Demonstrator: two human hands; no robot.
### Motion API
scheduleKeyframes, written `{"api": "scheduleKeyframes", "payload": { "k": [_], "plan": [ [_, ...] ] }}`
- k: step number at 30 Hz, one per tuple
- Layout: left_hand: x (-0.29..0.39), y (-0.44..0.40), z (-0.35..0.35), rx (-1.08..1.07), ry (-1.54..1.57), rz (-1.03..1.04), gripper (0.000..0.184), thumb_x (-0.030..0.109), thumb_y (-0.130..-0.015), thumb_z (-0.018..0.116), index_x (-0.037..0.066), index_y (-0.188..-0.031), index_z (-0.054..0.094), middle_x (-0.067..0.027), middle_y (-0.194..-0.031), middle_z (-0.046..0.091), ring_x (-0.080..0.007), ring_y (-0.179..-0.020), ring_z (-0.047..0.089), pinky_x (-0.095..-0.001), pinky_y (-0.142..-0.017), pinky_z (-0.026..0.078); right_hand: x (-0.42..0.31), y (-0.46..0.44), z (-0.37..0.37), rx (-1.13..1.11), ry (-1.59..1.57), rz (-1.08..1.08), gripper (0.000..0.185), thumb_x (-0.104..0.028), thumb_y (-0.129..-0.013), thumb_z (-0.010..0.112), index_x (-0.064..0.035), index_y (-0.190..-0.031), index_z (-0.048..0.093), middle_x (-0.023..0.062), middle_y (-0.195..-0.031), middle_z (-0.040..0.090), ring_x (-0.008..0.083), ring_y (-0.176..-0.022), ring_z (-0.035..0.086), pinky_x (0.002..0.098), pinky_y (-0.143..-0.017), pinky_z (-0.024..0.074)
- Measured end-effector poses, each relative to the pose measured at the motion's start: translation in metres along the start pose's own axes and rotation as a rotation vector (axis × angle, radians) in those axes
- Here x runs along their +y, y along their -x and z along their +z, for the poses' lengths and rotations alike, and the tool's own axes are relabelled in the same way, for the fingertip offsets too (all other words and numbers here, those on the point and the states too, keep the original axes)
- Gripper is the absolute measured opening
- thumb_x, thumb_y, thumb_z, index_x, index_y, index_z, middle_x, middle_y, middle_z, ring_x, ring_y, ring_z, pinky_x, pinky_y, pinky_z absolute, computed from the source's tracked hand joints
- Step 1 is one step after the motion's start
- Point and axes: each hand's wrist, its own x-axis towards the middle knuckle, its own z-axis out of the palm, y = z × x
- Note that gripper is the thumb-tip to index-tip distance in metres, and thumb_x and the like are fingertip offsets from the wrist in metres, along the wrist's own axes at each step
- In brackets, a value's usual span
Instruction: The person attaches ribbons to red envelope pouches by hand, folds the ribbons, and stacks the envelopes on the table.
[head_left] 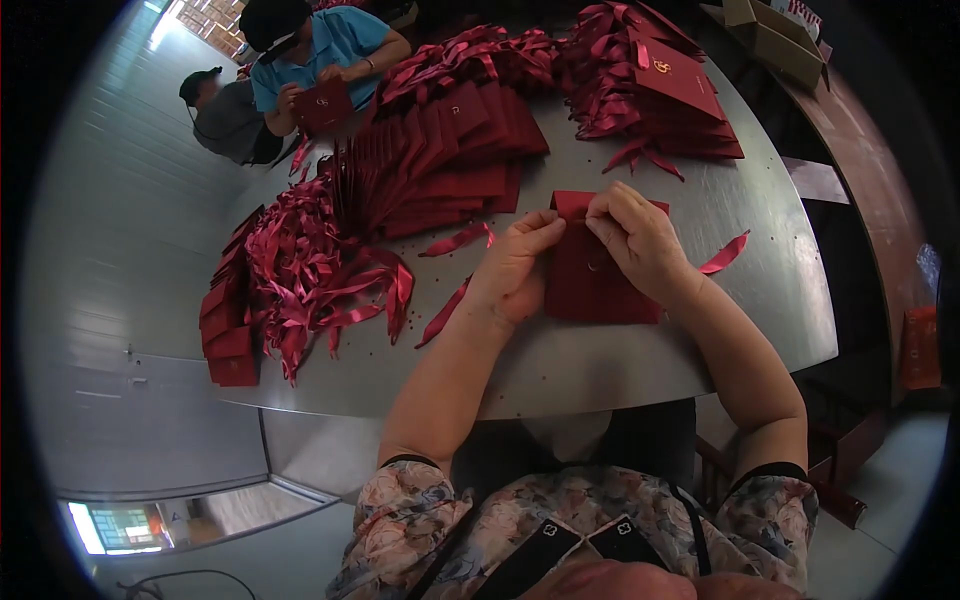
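A dark red folded card or bag (600, 285) lies on the metal table in front of me, with a small mark on its face. My left hand (520, 262) grips its upper left edge between thumb and fingers. At the top, near the middle, my right hand (640, 240) is pinched at the flap; whatever is between its fingertips is too small to make out. Pink-red ribbon ends (725, 254) stick out to the right of the card, and more ribbon (445, 312) shows to its left.
Red cards (440, 150) are stacked behind, with a ribbon heap (300, 250) at the left. Another pile (680, 90) stands at the back right. Across the table (790, 290), a person (345, 45) in blue holds a red card. Someone in grey (228, 118) is beyond.
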Motion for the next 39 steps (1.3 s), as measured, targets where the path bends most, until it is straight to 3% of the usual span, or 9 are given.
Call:
{"api": "scheduleKeyframes", "payload": {
  "k": [13,15,21,25,28,30,34,39],
  "plan": [
    [-0.004,-0.001,0.001,0.039,0.023,0.001,0.015,0.010,-0.096,0.062,0.003,-0.109,0.065,-0.0062,-0.106,0.068,-0.0154,-0.098,0.065,-0.0305,-0.091,0.052,0.006,0.003,0.006,0.032,0.076,-0.028,0.009,0.001,-0.089,0.063,-0.0017,-0.091,0.055,0.0121,-0.084,0.054,0.0309,-0.074,0.056,0.0362,-0.065,0.0465],
    [-0.007,0.002,0.006,0.140,-0.093,0.094,0.016,0.008,-0.095,0.064,0.002,-0.109,0.065,-0.0056,-0.104,0.069,-0.0126,-0.095,0.064,-0.0276,-0.089,0.052,0.002,0.004,0.005,-0.006,0.127,0.004,0.009,-0.001,-0.089,0.061,-0.0018,-0.091,0.052,0.0157,-0.086,0.053,0.0372,-0.079,0.057,0.0420,-0.069,0.0472],
    [-0.021,0.002,0.002,0.143,-0.349,0.337,0.015,0.005,-0.094,0.065,0.000,-0.108,0.067,-0.0039,-0.099,0.069,-0.0090,-0.089,0.063,-0.0225,-0.083,0.051,0.002,0.010,0.014,0.010,0.409,-0.131,0.010,-0.003,-0.088,0.057,-0.0018,-0.087,0.047,0.0168,-0.082,0.050,0.0364,-0.073,0.056,0.0433,-0.065,0.0484],
    [-0.024,0.006,0.009,0.154,-0.352,0.346,0.014,0.005,-0.094,0.064,-0.001,-0.107,0.067,-0.0038,-0.098,0.068,-0.0086,-0.088,0.063,-0.0224,-0.081,0.051,0.000,0.011,0.018,0.014,0.512,-0.222,0.011,-0.004,-0.086,0.058,-0.0029,-0.087,0.048,0.0165,-0.083,0.051,0.0350,-0.071,0.057,0.0440,-0.065,0.0484],
    [-0.016,0.007,0.012,0.215,-0.267,0.267,0.018,0.004,-0.095,0.062,-0.001,-0.112,0.066,-0.0041,-0.098,0.068,-0.0090,-0.087,0.063,-0.0227,-0.080,0.052,0.008,0.010,0.020,0.050,0.391,-0.045,0.009,-0.005,-0.085,0.063,-0.0015,-0.088,0.055,0.0144,-0.084,0.055,0.0338,-0.076,0.060,0.0414,-0.067,0.0493],
    [-0.011,0.007,0.011,0.182,-0.169,0.141,0.024,0.003,-0.095,0.061,-0.001,-0.118,0.063,-0.0052,-0.099,0.068,-0.0101,-0.087,0.063,-0.0240,-0.081,0.052,0.011,0.010,0.014,0.074,0.127,0.219,0.008,-0.007,-0.084,0.068,-0.0009,-0.090,0.066,0.0110,-0.084,0.060,0.0292,-0.079,0.062,0.0352,-0.071,0.0497],
    [-0.014,0.002,0.004,0.146,-0.287,0.171,0.027,0.000,-0.094,0.060,-0.003,-0.121,0.060,-0.0060,-0.099,0.068,-0.0105,-0.086,0.064,-0.0244,-0.079,0.053,0.017,0.010,0.009,0.045,-0.077,0.329,0.010,-0.007,-0.084,0.072,-0.0014,-0.092,0.073,0.0072,-0.084,0.063,0.0204,-0.079,0.062,0.0299,-0.072,0.0487],
    [-0.014,0.002,0.009,0.107,-0.517,0.284,0.022,-0.005,-0.091,0.059,-0.005,-0.113,0.062,-0.0050,-0.097,0.068,-0.0100,-0.081,0.064,-0.0232,-0.070,0.053,0.027,0.012,0.009,0.012,-0.287,0.458,0.009,-0.003,-0.085,0.071,-0.0019,-0.094,0.074,0.0005,-0.083,0.062,0.0096,-0.080,0.058,0.0243,-0.074,0.0455]
  ]
}}
